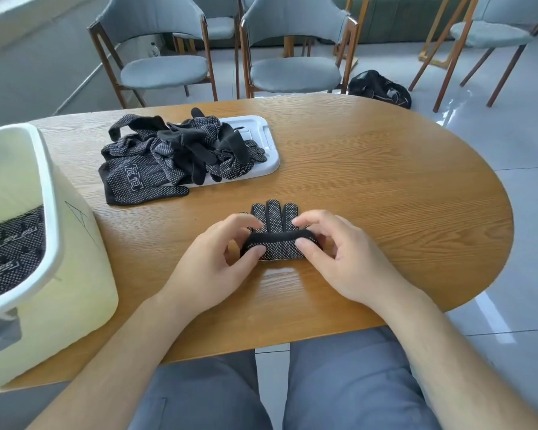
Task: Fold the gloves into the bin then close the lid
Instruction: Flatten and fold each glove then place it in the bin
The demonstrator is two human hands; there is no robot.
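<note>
A black glove with white dots (pixel 274 217) lies on the wooden table in front of me, its fingers pointing away. Its cuff end is rolled up over the palm. My left hand (pixel 218 259) pinches the left end of that roll and my right hand (pixel 339 252) pinches the right end. A pile of several more black dotted gloves (pixel 174 153) lies on and beside the white bin lid (pixel 261 131) at the back left. The pale yellow bin (pixel 53 231) with a white rim stands open at the left edge, with folded gloves (pixel 10 252) inside.
The oval wooden table (pixel 385 197) ends close on the right and front. Grey chairs with wooden frames (pixel 292 72) stand behind it. A black bag (pixel 379 88) lies on the floor beyond the table's far right edge.
</note>
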